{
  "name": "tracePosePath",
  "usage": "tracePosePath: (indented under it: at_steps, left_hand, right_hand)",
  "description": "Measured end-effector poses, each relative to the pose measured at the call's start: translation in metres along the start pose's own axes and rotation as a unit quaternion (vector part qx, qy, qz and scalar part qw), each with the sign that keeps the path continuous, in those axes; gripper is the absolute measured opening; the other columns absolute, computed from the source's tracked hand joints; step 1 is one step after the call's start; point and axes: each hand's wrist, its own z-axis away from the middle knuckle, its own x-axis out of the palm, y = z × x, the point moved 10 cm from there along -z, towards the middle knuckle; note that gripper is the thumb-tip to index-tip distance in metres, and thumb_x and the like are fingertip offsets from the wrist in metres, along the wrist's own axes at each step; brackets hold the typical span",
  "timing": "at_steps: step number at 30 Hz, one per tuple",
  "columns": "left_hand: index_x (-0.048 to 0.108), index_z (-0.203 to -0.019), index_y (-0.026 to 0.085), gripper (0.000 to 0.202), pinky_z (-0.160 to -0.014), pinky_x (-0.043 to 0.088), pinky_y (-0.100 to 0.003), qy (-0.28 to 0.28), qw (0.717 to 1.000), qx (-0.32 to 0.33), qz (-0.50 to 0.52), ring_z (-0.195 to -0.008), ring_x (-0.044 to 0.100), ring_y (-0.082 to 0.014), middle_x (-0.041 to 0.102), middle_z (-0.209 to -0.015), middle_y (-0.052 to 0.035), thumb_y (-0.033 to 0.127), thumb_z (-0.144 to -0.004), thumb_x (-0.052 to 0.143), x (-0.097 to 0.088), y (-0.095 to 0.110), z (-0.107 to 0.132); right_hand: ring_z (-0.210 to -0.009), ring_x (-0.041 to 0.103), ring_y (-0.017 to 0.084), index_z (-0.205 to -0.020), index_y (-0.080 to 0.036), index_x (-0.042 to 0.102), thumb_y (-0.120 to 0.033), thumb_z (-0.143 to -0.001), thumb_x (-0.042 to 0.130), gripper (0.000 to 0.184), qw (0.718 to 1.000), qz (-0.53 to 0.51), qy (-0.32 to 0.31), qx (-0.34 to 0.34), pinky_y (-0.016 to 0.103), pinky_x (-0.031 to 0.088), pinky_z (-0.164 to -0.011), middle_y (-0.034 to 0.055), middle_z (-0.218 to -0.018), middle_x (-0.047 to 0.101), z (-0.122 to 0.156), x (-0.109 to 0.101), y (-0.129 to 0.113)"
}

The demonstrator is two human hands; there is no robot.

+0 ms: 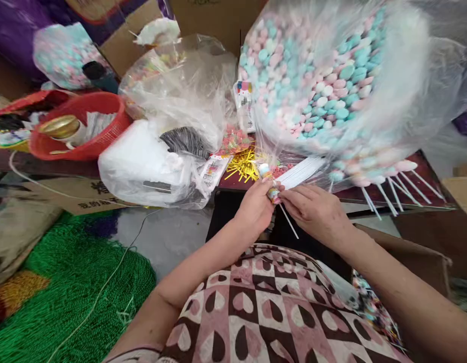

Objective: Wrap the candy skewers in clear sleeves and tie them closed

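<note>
My left hand (256, 209) is closed around a small wrapped lollipop (269, 182), its head sticking up above my fingers and its white stick (289, 222) pointing down to the right. My right hand (312, 209) pinches the same lollipop at its lower wrapping, fingers pressed together. Both hands meet at the table's front edge, just in front of a pile of gold twist ties (243, 166). A large clear bag of pink, white and teal lollipops (316, 80) looms above my right hand, with white sticks (392, 189) poking out of it.
A red basket (105, 138) holding a gold tin stands at the left. Crumpled clear and white plastic bags (161, 146) lie beside it. Cardboard boxes stand behind and at the right (414, 257). Green mesh sacking (67, 292) covers the floor on the left.
</note>
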Motion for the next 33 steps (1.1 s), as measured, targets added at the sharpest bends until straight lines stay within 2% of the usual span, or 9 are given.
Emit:
tracePosePath:
  at_steps: [6,10,13,15,17,21,24,29,33]
  left_hand:
    - [0.054,-0.063,0.011,0.028,-0.050,0.033,-0.021,-0.004,1.000,-0.010,0.007,-0.053,0.047,-0.0075,0.051,-0.059,-0.0008,0.004,-0.087,0.042,0.001,0.000,0.000]
    - [0.053,-0.064,0.014,0.024,-0.047,0.032,-0.021,-0.021,0.999,-0.025,0.023,-0.048,0.045,-0.0070,0.051,-0.058,0.0008,0.010,-0.087,0.050,-0.002,-0.004,-0.006]
    - [0.054,-0.069,0.015,0.017,-0.046,0.033,-0.020,0.016,0.999,-0.020,0.032,-0.047,0.047,-0.0070,0.052,-0.058,0.0021,0.012,-0.085,0.057,-0.013,-0.001,-0.010]
    - [0.055,-0.072,0.015,0.013,-0.053,0.041,-0.021,0.052,0.998,0.009,0.043,-0.052,0.053,-0.0087,0.053,-0.059,0.0022,0.013,-0.085,0.057,-0.021,0.006,-0.010]
    - [0.055,-0.074,0.015,0.013,-0.061,0.046,-0.024,0.058,0.997,0.024,0.050,-0.057,0.058,-0.0105,0.053,-0.059,0.0023,0.015,-0.086,0.056,-0.022,0.010,-0.010]
    - [0.058,-0.078,0.014,0.007,-0.056,0.040,-0.021,0.013,0.999,0.004,0.040,-0.062,0.060,-0.0105,0.057,-0.064,0.0007,0.015,-0.085,0.058,-0.011,0.006,-0.008]
    - [0.058,-0.078,0.014,0.007,-0.058,0.039,-0.021,0.001,0.999,0.001,0.043,-0.064,0.061,-0.0103,0.060,-0.068,-0.0005,0.013,-0.085,0.057,-0.008,0.005,-0.006]
    - [0.060,-0.073,0.011,0.023,-0.064,0.043,-0.024,0.017,0.999,-0.025,0.046,-0.066,0.062,-0.0125,0.065,-0.071,-0.0064,0.012,-0.090,0.044,-0.009,0.001,-0.004]
    - [0.061,-0.072,0.010,0.027,-0.061,0.041,-0.023,0.018,0.999,-0.007,0.037,-0.063,0.061,-0.0115,0.065,-0.069,-0.0068,0.010,-0.092,0.043,-0.007,0.004,-0.002]
  right_hand:
    - [-0.062,0.063,0.016,-0.083,-0.016,0.064,-0.016,-0.091,0.051,0.015,0.999,0.037,0.031,0.020,0.029,0.044,-0.063,0.0025,-0.066,0.068,-0.002,0.002,0.004]
    - [-0.060,0.062,0.015,-0.080,-0.018,0.062,-0.015,-0.089,0.050,0.015,0.999,0.033,0.033,0.027,0.027,0.044,-0.061,0.0015,-0.065,0.066,-0.002,0.004,0.003]
    - [-0.057,0.061,0.015,-0.079,-0.018,0.060,-0.013,-0.087,0.051,0.013,0.997,0.037,0.060,0.032,0.026,0.043,-0.057,0.0007,-0.062,0.064,0.000,-0.002,0.006]
    - [-0.056,0.061,0.015,-0.079,-0.018,0.059,-0.011,-0.085,0.051,0.012,0.993,0.051,0.092,0.051,0.026,0.043,-0.054,0.0006,-0.061,0.063,0.002,-0.011,0.013]
    - [-0.055,0.062,0.015,-0.082,-0.018,0.059,-0.010,-0.085,0.051,0.011,0.991,0.044,0.111,0.067,0.026,0.043,-0.053,0.0005,-0.062,0.064,0.004,-0.017,0.018]
    - [-0.068,0.068,0.015,-0.097,-0.018,0.062,-0.016,-0.090,0.054,0.010,0.995,-0.060,0.059,0.062,0.025,0.049,-0.061,0.0030,-0.078,0.072,0.001,-0.007,0.013]
    - [-0.080,0.070,0.018,-0.099,-0.019,0.064,-0.020,-0.091,0.056,0.011,0.993,-0.097,0.012,0.068,0.028,0.052,-0.069,0.0060,-0.089,0.073,0.000,0.007,0.009]
    - [-0.077,0.069,0.017,-0.095,-0.020,0.064,-0.018,-0.092,0.054,0.011,0.987,-0.120,0.025,0.105,0.027,0.053,-0.066,0.0051,-0.088,0.072,0.004,0.012,0.021]
    - [-0.079,0.069,0.018,-0.097,-0.019,0.064,-0.017,-0.092,0.054,0.012,0.992,-0.091,0.043,0.074,0.028,0.053,-0.070,0.0060,-0.088,0.073,0.005,0.008,0.017]
